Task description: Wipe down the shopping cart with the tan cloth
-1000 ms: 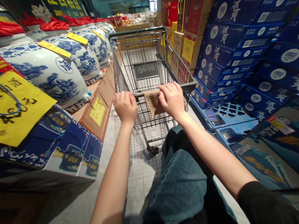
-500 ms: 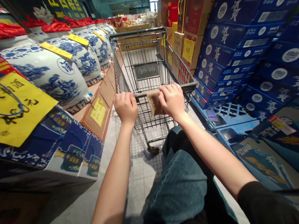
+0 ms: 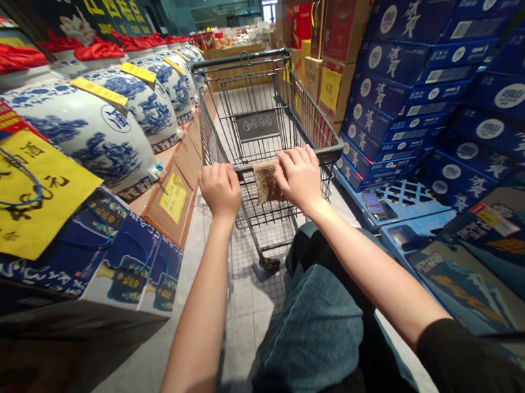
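- Cart [image 3: 257, 125]: dark wire mesh, directly ahead of the person, between jars and cartons.
- Left hand [image 3: 220, 190]: grip curled round the handle [image 3: 330, 154], knuckles up, forearm extended.
- Right hand [image 3: 300, 176]: grip likewise curled; touching fuzzy brown cloth [image 3: 267, 182] draped there.
- Jars [image 3: 84, 136]: rounded, glossy white-and-blue, red fabric tops.
- Cartons [image 3: 391, 58]: blue, rectangular, stacked.

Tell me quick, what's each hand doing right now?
Left hand: closed around the cart handle.
Right hand: closed over a brown cloth on the same handle.

Jar [image 3: 84, 136]: “酒”; yellow tag [image 3: 329, 88]: “430”
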`<state>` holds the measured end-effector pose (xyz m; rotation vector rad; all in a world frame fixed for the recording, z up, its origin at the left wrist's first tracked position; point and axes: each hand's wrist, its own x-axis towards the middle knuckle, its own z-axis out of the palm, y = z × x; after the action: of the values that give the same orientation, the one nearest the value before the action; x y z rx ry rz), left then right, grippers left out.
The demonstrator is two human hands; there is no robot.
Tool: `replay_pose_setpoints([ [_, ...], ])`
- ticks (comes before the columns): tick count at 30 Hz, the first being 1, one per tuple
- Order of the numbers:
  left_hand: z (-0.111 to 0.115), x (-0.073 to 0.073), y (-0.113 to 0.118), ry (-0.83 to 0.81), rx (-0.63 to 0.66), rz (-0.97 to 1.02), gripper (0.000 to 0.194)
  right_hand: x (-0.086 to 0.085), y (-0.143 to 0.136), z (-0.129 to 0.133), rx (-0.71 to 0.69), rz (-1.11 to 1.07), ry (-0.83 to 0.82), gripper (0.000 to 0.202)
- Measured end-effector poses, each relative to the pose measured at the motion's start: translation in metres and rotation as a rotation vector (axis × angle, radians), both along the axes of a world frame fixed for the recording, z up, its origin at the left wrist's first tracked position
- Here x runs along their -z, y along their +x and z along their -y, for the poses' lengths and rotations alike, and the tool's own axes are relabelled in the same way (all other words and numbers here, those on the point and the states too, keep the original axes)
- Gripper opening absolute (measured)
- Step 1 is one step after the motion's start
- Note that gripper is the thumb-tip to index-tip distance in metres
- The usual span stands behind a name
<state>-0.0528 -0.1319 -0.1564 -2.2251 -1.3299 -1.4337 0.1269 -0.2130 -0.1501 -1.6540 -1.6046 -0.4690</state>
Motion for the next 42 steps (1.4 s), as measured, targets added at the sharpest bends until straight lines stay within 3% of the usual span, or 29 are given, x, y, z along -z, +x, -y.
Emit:
replay_pose_setpoints([
  [8, 0.001, 0.0, 0.0, -0.03, -0.012, 0.0, 0.041, 0.002, -0.012, 0.011, -0.239, 0.249, -0.101, 0.054],
  [16, 0.0, 0.0, 0.0, -0.007, -0.005, -0.005, 0.04, -0.001, 0.004, 0.001, -0.003, 0.023, 0.001, 0.05],
  [18, 0.0, 0.001, 0.0, -0.005, -0.01, 0.003, 0.042, 0.001, -0.001, 0.003, -0.016, 0.069, -0.022, 0.053],
  [23, -0.001, 0.002, -0.001, -0.009, 0.003, 0.014, 0.045, 0.003, -0.012, 0.008, -0.221, 0.262, -0.083, 0.056],
  [30, -0.001, 0.001, 0.001, 0.011, -0.012, 0.0, 0.044, -0.002, 0.007, 0.001, 0.011, 0.028, -0.024, 0.051],
  [32, -0.001, 0.001, 0.002, 0.031, -0.021, -0.005, 0.044, 0.0, 0.002, 0.003, -0.006, 0.067, -0.031, 0.052],
  [37, -0.001, 0.002, 0.0, 0.04, -0.029, -0.004, 0.045, 0.005, -0.014, 0.009, -0.197, 0.259, -0.095, 0.055],
  [42, -0.002, 0.002, 0.0, 0.016, -0.007, -0.003, 0.042, 0.005, 0.001, 0.0, -0.05, 0.076, 0.02, 0.047],
])
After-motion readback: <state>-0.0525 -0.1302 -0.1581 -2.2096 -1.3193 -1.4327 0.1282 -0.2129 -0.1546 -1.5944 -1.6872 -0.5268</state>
